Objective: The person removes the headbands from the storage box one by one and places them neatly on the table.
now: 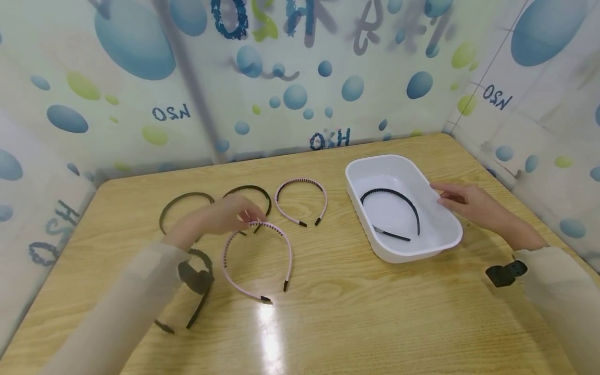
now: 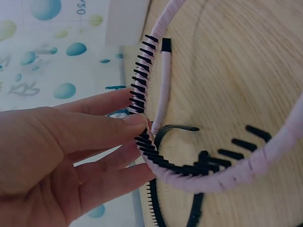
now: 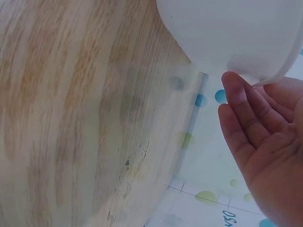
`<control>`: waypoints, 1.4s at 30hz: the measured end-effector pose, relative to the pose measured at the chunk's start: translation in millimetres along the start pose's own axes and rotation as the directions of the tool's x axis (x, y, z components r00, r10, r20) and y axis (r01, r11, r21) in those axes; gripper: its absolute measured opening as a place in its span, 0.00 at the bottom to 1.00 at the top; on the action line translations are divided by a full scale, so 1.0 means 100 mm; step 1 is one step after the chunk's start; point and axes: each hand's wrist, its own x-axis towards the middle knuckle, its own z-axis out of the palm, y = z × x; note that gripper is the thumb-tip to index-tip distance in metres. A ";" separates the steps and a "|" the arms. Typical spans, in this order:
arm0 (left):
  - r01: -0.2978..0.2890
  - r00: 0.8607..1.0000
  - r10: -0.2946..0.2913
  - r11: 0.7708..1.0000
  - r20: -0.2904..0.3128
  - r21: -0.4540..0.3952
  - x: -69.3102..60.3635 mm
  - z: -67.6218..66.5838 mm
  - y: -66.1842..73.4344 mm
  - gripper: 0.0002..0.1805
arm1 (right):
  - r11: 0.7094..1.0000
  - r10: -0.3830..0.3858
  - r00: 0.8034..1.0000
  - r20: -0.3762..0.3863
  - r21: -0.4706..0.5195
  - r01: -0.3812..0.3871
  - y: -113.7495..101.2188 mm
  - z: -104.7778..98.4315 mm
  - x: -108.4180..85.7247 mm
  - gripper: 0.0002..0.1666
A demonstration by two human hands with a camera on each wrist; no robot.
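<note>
My left hand [image 1: 225,214] pinches a pink headband [image 1: 289,250] by its toothed top, thumb on one side and fingers on the other. In the left wrist view, black comb teeth line the inside of this band. My right hand [image 1: 471,205] grips the side rim of a white plastic tub [image 1: 403,256]; in the right wrist view its fingertips [image 3: 234,85] are at the outer wall and the thumb is mostly hidden. Inside the tub lies a black headband [image 1: 398,194] with a silvery patch near one end.
A second pink headband [image 1: 302,180] lies mid-table. Behind my left hand are a black headband [image 1: 253,187] and a dark brown headband [image 1: 187,195]. Another dark headband [image 1: 199,307] is partly covered by my left forearm. A patterned wall [image 1: 281,125] borders the wooden table [image 1: 328,323].
</note>
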 end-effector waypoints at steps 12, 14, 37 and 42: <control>-0.036 0.999 0.035 0.996 -0.016 -0.084 -0.06 0.16 -0.18 0.18 | 1.000 0.020 1.000 0.006 0.017 -0.020 -0.01 0.00 -0.01 0.25; -0.047 0.999 0.045 0.995 -0.023 -0.085 -0.05 0.19 -0.21 0.18 | 1.000 0.024 1.000 0.002 0.019 -0.024 -0.01 0.00 -0.01 0.25; 0.036 0.996 -0.043 0.996 -0.082 -0.076 -0.10 0.33 -0.28 0.14 | 0.999 0.035 0.999 -0.002 0.025 -0.035 0.01 0.01 -0.01 0.25; 0.046 0.995 -0.053 0.996 -0.085 -0.075 -0.11 0.34 -0.26 0.13 | 0.999 0.031 1.000 -0.006 0.023 -0.031 0.01 0.01 -0.01 0.25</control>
